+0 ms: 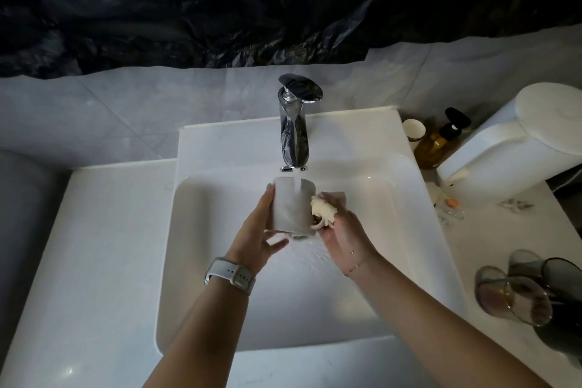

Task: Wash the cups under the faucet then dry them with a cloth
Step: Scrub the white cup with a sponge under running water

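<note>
A white cup (291, 208) is held over the white sink (220, 261), right under the chrome faucet (294, 135). Water runs from the spout onto the cup's side. My left hand (258, 230) grips the cup from its left, thumb along the side and fingers curled beneath it. My right hand (343, 233) holds a cream-coloured cloth or sponge (322, 209) bunched in its fingers and presses it against the cup's right side.
Several dark tinted glasses (522, 293) lie clustered on the counter at the right edge. Further back on the right stand an amber pump bottle (441, 138), a small paper cup (414, 129) and a large white appliance (519, 142). Black plastic sheeting covers the wall behind.
</note>
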`<action>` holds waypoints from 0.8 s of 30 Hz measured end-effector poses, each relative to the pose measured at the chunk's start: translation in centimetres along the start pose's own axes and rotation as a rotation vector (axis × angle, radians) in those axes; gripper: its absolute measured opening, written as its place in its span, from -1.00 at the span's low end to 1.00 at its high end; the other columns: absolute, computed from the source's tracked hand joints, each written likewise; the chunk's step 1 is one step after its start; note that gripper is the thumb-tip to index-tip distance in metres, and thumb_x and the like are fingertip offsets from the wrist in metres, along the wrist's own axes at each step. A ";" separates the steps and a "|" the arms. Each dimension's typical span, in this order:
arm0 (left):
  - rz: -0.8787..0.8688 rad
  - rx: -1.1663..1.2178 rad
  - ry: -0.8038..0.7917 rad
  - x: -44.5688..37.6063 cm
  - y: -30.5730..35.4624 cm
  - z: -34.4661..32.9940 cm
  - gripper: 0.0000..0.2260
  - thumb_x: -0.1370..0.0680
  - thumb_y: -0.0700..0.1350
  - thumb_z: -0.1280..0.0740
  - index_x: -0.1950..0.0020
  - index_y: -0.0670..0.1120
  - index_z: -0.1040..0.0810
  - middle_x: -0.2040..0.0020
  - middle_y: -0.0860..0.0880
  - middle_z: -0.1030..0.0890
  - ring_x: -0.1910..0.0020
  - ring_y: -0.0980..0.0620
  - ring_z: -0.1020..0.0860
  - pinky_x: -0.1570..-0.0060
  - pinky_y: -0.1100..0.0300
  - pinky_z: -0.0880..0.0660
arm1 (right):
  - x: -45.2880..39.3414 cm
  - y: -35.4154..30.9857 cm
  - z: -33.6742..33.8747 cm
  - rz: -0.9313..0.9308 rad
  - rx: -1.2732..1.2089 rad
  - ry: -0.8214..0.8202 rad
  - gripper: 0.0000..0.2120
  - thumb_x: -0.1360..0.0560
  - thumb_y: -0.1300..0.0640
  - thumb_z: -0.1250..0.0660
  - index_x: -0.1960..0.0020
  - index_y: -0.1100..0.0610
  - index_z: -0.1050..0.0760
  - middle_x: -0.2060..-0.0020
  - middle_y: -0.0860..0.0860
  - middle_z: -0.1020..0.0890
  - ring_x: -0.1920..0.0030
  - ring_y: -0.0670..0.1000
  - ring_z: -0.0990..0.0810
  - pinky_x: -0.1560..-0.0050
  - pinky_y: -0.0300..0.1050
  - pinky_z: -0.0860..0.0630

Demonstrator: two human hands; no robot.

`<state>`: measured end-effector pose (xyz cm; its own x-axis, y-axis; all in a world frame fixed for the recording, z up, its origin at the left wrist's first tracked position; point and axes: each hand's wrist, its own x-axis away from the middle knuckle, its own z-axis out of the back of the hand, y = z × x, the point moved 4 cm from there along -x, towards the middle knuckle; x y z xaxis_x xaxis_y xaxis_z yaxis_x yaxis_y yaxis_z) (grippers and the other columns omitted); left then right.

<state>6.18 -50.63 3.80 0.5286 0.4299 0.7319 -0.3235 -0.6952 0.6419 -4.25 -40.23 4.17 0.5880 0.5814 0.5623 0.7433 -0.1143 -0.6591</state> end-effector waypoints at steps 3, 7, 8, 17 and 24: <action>0.185 0.306 0.024 1.1 -2.5 0.2 -0.53 -0.57 0.17 -0.29 -0.27 -0.18 -0.47 -0.11 -0.15 -0.57 -0.15 -0.09 -0.52 -0.26 -0.03 -0.41 | 0.9 -0.5 0.0 0.149 0.110 0.017 -0.83 -0.57 0.23 -0.26 0.19 0.09 -0.44 0.37 0.02 -0.49 0.32 -0.07 -0.47 0.30 -0.26 -0.48; 0.170 0.580 -0.025 1.0 -2.4 -1.3 -0.59 -0.67 0.06 -0.13 -0.31 -0.24 -0.46 -0.05 -0.22 -0.66 -0.11 -0.14 -0.58 -0.18 -0.05 -0.45 | 2.0 0.0 0.7 0.256 0.464 -0.120 -0.89 -0.58 0.10 -0.30 0.11 0.09 -0.46 0.37 0.05 -0.50 0.28 0.03 -0.48 0.08 -0.11 -0.46; 0.139 0.628 -0.011 0.5 -2.2 -1.5 -0.60 -0.68 0.04 -0.11 -0.31 -0.24 -0.47 -0.03 -0.24 -0.67 -0.10 -0.16 -0.58 -0.15 -0.07 -0.45 | 2.3 0.2 0.9 0.232 0.511 -0.160 -0.94 -0.58 0.13 -0.30 0.05 0.10 -0.48 0.29 0.02 -0.57 0.22 0.01 -0.53 0.06 -0.16 -0.47; -0.040 0.510 0.012 0.0 -1.1 -0.7 -0.69 -0.69 -0.07 -0.10 -0.04 -0.18 -0.58 0.06 -0.17 -0.70 0.15 -0.12 -0.69 0.19 0.00 -0.61 | 2.8 -1.9 4.2 0.394 0.633 -0.018 -0.64 -0.42 0.07 -0.38 -0.21 0.01 -0.50 -0.08 -0.11 -0.64 -0.11 -0.15 -0.60 -0.15 -0.17 -0.49; -0.074 0.362 0.100 -0.7 -0.5 -1.9 -0.70 -0.68 -0.06 -0.15 -0.25 -0.21 -0.54 -0.19 -0.21 -0.60 -0.14 -0.14 -0.56 -0.11 -0.02 -0.50 | -0.1 -3.3 -0.4 0.464 0.850 -0.190 -0.53 -0.47 0.05 -0.38 -0.35 0.02 -0.38 -0.23 -0.06 -0.54 -0.23 -0.17 -0.51 -0.21 -0.28 -0.40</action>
<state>4.45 -49.50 3.40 0.4555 0.5283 0.7165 0.0207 -0.8110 0.5847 -6.63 -40.18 6.49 0.6467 0.7537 0.1170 -0.0682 0.2099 -0.9753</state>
